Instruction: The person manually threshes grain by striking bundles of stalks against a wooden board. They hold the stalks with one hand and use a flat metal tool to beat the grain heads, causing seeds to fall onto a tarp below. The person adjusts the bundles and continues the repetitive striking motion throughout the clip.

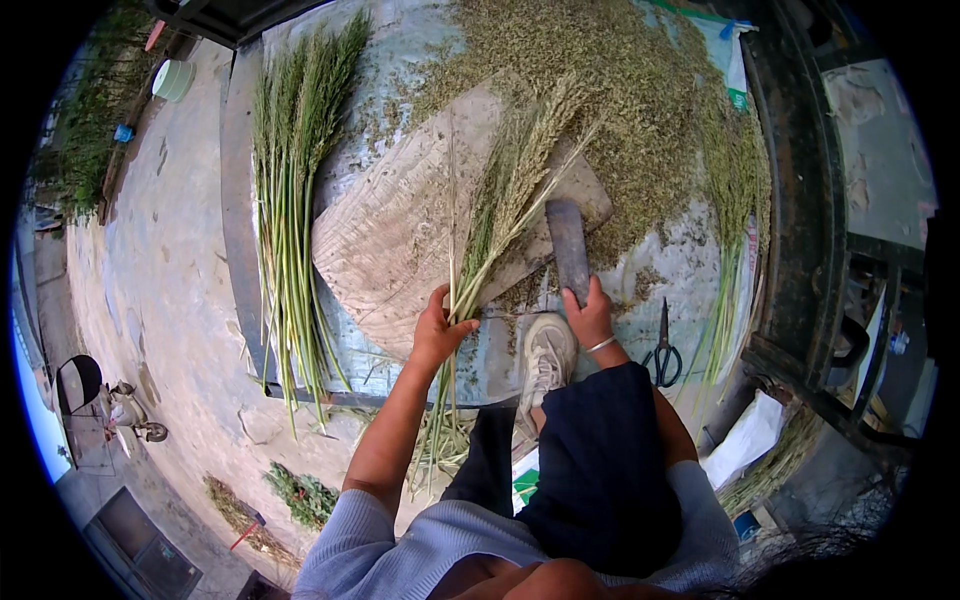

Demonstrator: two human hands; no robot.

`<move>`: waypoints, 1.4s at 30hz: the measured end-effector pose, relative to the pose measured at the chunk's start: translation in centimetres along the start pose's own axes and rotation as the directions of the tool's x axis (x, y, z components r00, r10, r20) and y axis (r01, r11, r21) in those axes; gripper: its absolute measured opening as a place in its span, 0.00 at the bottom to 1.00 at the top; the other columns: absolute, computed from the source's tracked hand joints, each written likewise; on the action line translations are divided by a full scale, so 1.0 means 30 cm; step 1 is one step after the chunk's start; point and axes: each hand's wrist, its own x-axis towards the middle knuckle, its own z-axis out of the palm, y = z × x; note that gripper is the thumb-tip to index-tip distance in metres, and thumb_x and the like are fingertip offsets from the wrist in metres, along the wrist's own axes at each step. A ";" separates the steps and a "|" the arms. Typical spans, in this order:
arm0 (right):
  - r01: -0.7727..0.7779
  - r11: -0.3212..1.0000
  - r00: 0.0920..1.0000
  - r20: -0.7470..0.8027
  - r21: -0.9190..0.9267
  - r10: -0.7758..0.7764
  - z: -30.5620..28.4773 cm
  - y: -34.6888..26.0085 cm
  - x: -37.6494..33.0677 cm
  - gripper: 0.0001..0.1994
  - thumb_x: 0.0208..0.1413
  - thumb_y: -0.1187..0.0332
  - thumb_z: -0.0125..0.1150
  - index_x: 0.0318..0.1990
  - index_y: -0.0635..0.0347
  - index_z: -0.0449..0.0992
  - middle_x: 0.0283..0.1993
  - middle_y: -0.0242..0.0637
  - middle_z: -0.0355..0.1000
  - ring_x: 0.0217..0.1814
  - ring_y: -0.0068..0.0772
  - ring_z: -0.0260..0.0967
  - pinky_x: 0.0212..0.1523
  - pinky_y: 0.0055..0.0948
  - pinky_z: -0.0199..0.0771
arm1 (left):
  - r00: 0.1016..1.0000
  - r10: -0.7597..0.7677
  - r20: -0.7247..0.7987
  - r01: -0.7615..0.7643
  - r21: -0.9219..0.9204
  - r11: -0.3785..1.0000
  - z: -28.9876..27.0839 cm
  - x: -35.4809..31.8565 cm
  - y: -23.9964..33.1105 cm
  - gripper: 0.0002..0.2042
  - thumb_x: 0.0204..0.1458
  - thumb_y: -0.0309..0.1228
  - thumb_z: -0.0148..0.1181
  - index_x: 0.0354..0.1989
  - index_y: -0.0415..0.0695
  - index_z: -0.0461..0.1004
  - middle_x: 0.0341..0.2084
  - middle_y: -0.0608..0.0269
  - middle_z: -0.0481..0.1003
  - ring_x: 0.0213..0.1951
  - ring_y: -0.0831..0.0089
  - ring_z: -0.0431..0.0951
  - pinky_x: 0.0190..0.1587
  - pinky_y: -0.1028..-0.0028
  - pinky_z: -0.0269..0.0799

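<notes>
Pale wood is showing on the board (380, 225), which is lying aslant on the blue-white sheet (682, 265), left of its middle. Across the board, a bunch (515, 195) of seeded stalks is lying with its heads toward the sheet's far edge and its stems running over the near edge. The left hand (437, 330) is holding those stems at the board's near side, fingers wrapped around them, thumb pointing right. The right hand (592, 318) is gripping the lower end of a dark flat blade (568, 245), fingers closed about it, beside the board's right corner. From above, I cannot quite tell whether the blade is touching the board or hanging over it.

Loose seed (620, 110) is covering much of the sheet toward its far right corner, so the step in hand is, I judge, stripping the heads. A green bundle (295, 190) is waiting along the left edge, more stalks (735, 190) are lying along the right edge, and scissors (663, 345) are resting by the near right corner. The next move seems to be calling for a firm left hold while the blade is pressing the heads against the wood.
</notes>
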 end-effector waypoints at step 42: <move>0.556 0.807 0.818 0.303 -0.198 -0.489 -0.093 -0.176 0.026 0.11 0.47 0.67 0.61 0.28 0.58 0.63 0.17 0.39 0.64 0.21 0.42 0.65 0.26 0.37 0.65 | 0.678 -0.444 0.585 0.728 -0.457 0.511 0.133 -0.006 -0.077 0.33 0.51 0.67 0.31 0.29 0.44 0.63 0.09 0.68 0.56 0.08 0.80 0.51 0.11 0.79 0.48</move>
